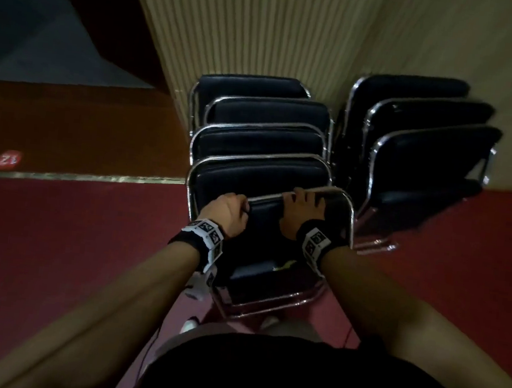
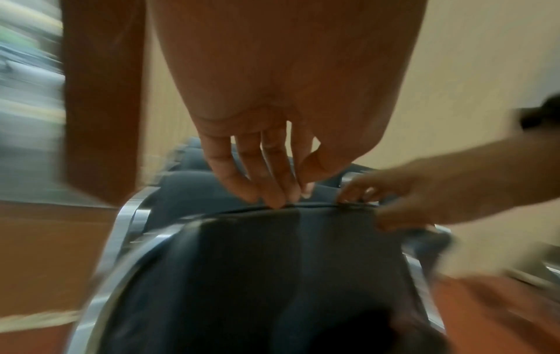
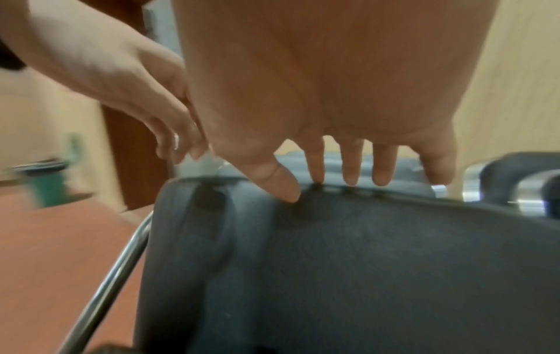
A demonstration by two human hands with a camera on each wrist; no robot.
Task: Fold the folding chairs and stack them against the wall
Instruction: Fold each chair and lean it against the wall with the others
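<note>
A black padded folding chair (image 1: pixel 264 226) with a chrome frame stands folded in front of me on the red floor. My left hand (image 1: pixel 230 211) holds the left part of its top edge; in the left wrist view the left hand (image 2: pixel 282 191) pinches the top seam of the chair (image 2: pixel 272 275). My right hand (image 1: pixel 302 209) grips the top edge further right. In the right wrist view the right hand (image 3: pixel 333 182) has its fingers over the back of the chair (image 3: pixel 363 263) and its thumb on the near face. The chair stands just behind a row of folded chairs (image 1: pixel 263 137).
That row leans against a ribbed beige wall (image 1: pixel 250 29). A second row of three folded chairs (image 1: pixel 418 138) leans in the corner to the right. Red floor (image 1: pixel 70 237) lies open to my left, with a round "12" marker (image 1: pixel 8 159). My shoes (image 1: pixel 190 326) are below the chair.
</note>
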